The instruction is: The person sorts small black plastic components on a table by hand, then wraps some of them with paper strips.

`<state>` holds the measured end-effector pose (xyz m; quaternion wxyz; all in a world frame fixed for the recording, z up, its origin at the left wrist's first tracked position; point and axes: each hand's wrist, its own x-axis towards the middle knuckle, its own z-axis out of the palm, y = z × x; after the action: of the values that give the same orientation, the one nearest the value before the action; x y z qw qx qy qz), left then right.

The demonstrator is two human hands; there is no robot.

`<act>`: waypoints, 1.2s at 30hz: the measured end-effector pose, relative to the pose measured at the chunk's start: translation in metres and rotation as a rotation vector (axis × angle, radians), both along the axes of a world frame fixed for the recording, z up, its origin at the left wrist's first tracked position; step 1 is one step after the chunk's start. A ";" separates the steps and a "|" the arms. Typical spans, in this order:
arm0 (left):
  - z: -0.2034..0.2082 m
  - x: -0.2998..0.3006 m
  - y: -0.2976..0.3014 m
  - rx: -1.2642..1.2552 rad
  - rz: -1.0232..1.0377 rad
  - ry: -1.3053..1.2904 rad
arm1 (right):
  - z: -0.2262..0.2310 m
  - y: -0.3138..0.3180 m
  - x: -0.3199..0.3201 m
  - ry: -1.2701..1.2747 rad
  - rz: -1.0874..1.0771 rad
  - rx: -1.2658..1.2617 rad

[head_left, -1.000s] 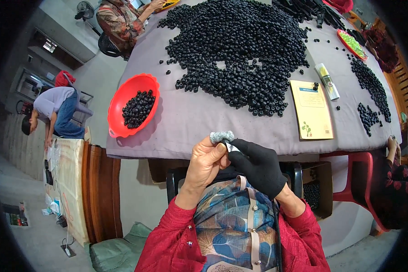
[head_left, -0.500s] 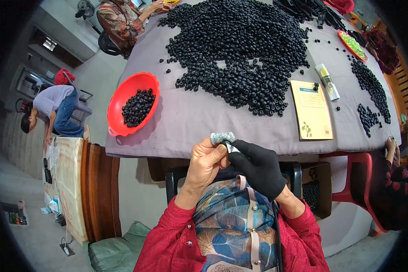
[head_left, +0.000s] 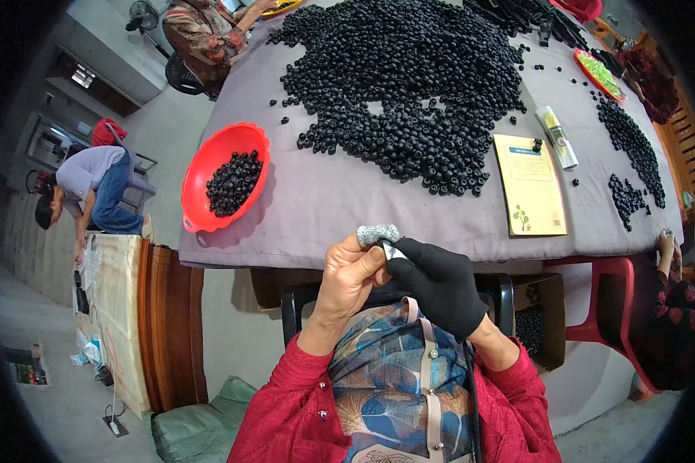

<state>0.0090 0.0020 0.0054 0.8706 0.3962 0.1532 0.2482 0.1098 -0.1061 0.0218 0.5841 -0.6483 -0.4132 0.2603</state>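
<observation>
Counter (head_left: 347, 208) edge, draped in grey cloth, bows across the middle of the view, and both hands work just on the person's side of it, the fingertips rising over the cloth's border. A strip of grey cloth runs between that edge and the heap (head_left: 409, 92) of black beads, giving room ahead of the knuckles. To the left, the red bowl (head_left: 198, 185), part filled with beads, sits near the edge; to the right, the yellow booklet (head_left: 534, 201) lies close to it, with a tube (head_left: 556, 137) beside its upper end. Below the hands, the patterned front (head_left: 398, 363) of the person's clothing bounds the space, near the wrists.

The white piece (head_left: 394, 251) is at the meeting point of the two hands, between the fingertips. The left hand (head_left: 351, 274), bare with a grey speckled finger cover (head_left: 378, 234), has its grip pinched closed against the piece; the right hand (head_left: 440, 285), in a black glove, closes thumb and forefinger around it from the other side
</observation>
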 end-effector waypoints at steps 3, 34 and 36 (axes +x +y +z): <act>0.000 0.000 0.000 0.001 0.002 0.004 | -0.001 0.000 0.000 -0.010 -0.005 0.005; -0.006 0.001 0.003 -0.151 -0.054 -0.063 | -0.003 0.001 0.003 -0.053 0.011 0.067; -0.008 0.001 0.005 -0.172 -0.067 -0.077 | -0.001 0.000 0.004 -0.110 0.014 0.040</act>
<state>0.0102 0.0066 -0.0029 0.9145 0.3149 0.1269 0.2200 0.1143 -0.1060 0.0208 0.5717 -0.6468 -0.4543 0.2201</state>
